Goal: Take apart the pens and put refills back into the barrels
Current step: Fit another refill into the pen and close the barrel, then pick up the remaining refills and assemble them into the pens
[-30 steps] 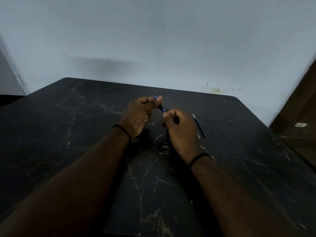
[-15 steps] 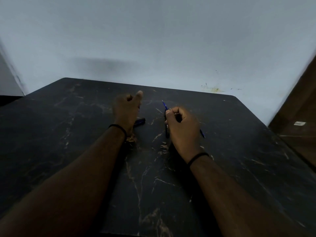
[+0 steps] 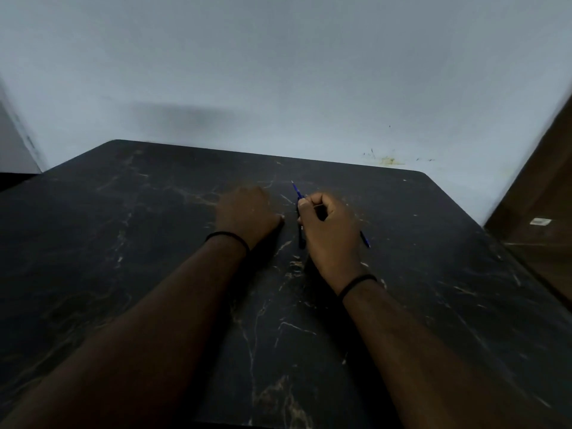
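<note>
The flat black marble-look tabletop is streaked all over with thin pale cream and tan veins. A thin blue pen refill with a pale tip pokes out on the far side of the right hand. A second slim blue stick shows at that hand's right side. Each wrist wears a narrow black cord band. The smooth pale grey-blue wall carries a yellowish smear with dark specks at far right. A brown wooden panel fills the right edge.

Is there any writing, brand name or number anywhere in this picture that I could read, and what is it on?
None can be read.
White tag on the brown wooden surface at the right edge: too small and blurred to tell if it bears text.
Blue refill held in the right hand: no print visible.
Black marble-patterned table: only pale veins, no lettering.
</note>
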The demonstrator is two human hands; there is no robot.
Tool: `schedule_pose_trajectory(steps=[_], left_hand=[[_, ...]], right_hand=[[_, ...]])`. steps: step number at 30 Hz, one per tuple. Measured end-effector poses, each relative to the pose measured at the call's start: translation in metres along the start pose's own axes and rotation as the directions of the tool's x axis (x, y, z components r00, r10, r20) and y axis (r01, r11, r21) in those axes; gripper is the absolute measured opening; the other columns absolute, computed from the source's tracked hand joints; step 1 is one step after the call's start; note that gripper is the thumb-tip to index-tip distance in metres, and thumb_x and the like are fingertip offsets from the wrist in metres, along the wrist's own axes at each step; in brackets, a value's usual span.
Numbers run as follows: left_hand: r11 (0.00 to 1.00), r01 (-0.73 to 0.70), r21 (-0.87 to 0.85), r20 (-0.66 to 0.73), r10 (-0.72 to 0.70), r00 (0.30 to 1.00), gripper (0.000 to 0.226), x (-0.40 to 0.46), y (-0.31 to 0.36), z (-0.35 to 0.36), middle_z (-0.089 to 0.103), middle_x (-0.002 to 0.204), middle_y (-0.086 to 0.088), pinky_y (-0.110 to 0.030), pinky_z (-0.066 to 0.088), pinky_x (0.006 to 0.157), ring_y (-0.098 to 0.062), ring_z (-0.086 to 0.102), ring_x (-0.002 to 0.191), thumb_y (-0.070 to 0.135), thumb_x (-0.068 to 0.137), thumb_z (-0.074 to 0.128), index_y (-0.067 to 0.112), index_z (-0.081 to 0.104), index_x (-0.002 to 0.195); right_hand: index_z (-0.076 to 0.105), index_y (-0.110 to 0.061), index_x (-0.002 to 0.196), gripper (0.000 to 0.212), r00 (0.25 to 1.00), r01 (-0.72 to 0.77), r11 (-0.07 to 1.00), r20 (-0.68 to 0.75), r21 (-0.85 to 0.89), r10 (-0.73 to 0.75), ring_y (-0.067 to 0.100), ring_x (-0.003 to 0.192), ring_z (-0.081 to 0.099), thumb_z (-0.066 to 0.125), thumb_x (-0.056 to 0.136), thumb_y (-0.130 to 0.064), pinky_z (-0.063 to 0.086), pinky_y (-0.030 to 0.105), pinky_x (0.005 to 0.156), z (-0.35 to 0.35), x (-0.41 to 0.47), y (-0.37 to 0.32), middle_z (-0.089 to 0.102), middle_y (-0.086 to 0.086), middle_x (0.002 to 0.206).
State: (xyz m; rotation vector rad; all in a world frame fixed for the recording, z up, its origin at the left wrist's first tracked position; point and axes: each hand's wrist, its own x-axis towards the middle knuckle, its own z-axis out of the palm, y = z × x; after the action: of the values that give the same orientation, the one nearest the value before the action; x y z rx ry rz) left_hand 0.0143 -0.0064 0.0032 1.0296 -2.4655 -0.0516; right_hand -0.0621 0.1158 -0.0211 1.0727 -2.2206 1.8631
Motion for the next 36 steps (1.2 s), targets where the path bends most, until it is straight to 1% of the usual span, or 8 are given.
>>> schedule_pose_trajectory(steps=[3, 7, 11, 17, 24, 29, 32, 36], left_hand=[[1.000, 0.001, -0.024, -0.026, -0.002, 1.000, 0.033, 0.000, 0.001, 0.001, 0.070, 0.095, -0.007, -0.039, 0.056, 0.079, -0.027, 0.065, 0.089, 0.049, 0.078, 0.070, 0.019, 0.065, 0.090], [0.965, -0.048, -0.259, -0.133, 0.014, 0.991, 0.027, 0.001, 0.005, 0.002, 0.063, 0.081, 0.001, -0.030, 0.048, 0.066, -0.020, 0.060, 0.075, 0.046, 0.081, 0.071, 0.022, 0.058, 0.078], [0.840, -0.277, -0.466, -0.189, 0.212, 0.959, 0.018, -0.002, 0.015, 0.000, 0.055, 0.068, 0.010, -0.024, 0.038, 0.054, -0.011, 0.053, 0.060, 0.038, 0.087, 0.068, 0.025, 0.063, 0.077], [0.700, -0.460, -0.547, -0.165, 0.449, 0.878, 0.018, -0.014, 0.026, -0.004, 0.070, 0.085, 0.003, -0.016, 0.038, 0.059, 0.000, 0.053, 0.066, 0.031, 0.085, 0.068, 0.018, 0.075, 0.096], [0.766, -0.341, -0.545, -0.062, 0.369, 0.927, 0.014, -0.014, 0.027, -0.008, 0.074, 0.085, -0.001, -0.041, 0.056, 0.069, -0.020, 0.067, 0.074, 0.029, 0.087, 0.069, 0.019, 0.078, 0.088], [0.867, -0.311, -0.388, -0.166, 0.267, 0.949, 0.020, -0.005, 0.019, 0.002, 0.064, 0.073, 0.007, -0.030, 0.048, 0.058, -0.015, 0.060, 0.067, 0.038, 0.083, 0.073, 0.020, 0.075, 0.078], [0.902, -0.241, -0.359, -0.206, 0.175, 0.963, 0.037, 0.003, 0.011, 0.007, 0.044, 0.054, 0.013, -0.023, 0.028, 0.048, -0.006, 0.045, 0.052, 0.042, 0.081, 0.074, 0.025, 0.054, 0.054], [0.877, -0.217, -0.428, -0.205, 0.139, 0.969, 0.035, 0.006, 0.004, 0.011, 0.050, 0.056, 0.008, -0.024, 0.034, 0.050, -0.010, 0.049, 0.051, 0.038, 0.083, 0.073, 0.020, 0.057, 0.057]], right_hand=[[0.065, -0.026, 0.085, 0.015, 1.000, -0.006, 1.000, 0.006, 0.007, 0.006, 0.010, 0.073, 0.065, 0.057, 0.093, -0.035, 0.054, 0.033, 0.068, -0.001, 0.000, 0.000, 0.069, -0.007, 0.077], [0.062, -0.028, 0.085, 0.013, 0.998, 0.021, 0.999, -0.055, 0.024, -0.019, 0.007, 0.076, 0.064, 0.057, 0.096, -0.032, 0.049, 0.027, 0.068, -0.005, 0.001, -0.005, 0.069, -0.006, 0.081], [0.055, -0.028, 0.092, 0.008, 0.973, 0.097, 0.994, -0.215, 0.053, -0.083, 0.010, 0.077, 0.067, 0.055, 0.099, -0.031, 0.056, 0.034, 0.070, -0.009, 0.002, -0.013, 0.070, -0.006, 0.085], [0.048, -0.020, 0.104, 0.007, 0.961, 0.097, 0.982, -0.271, 0.163, -0.050, 0.011, 0.089, 0.069, 0.047, 0.102, -0.027, 0.058, 0.044, 0.079, -0.012, 0.004, -0.016, 0.073, -0.005, 0.102], [0.047, -0.021, 0.100, 0.005, 0.975, 0.097, 0.981, -0.214, 0.167, -0.060, 0.004, 0.094, 0.068, 0.048, 0.102, -0.026, 0.057, 0.038, 0.082, -0.009, 0.003, -0.016, 0.073, -0.005, 0.106], [0.048, -0.008, 0.107, 0.010, 0.841, 0.451, 0.874, -0.415, 0.183, -0.347, 0.003, 0.087, 0.063, 0.042, 0.104, -0.015, 0.047, 0.016, 0.077, -0.022, 0.004, -0.029, 0.068, 0.001, 0.101], [0.046, -0.006, 0.108, 0.013, 0.773, 0.531, 0.836, -0.482, 0.139, -0.411, 0.007, 0.081, 0.061, 0.038, 0.104, -0.015, 0.048, 0.021, 0.073, -0.028, 0.010, -0.030, 0.063, 0.002, 0.093], [0.050, -0.008, 0.103, 0.017, 0.808, 0.431, 0.902, -0.458, 0.031, -0.370, 0.022, 0.075, 0.061, 0.043, 0.103, -0.024, 0.052, 0.038, 0.067, -0.032, 0.016, -0.019, 0.061, 0.006, 0.088]])
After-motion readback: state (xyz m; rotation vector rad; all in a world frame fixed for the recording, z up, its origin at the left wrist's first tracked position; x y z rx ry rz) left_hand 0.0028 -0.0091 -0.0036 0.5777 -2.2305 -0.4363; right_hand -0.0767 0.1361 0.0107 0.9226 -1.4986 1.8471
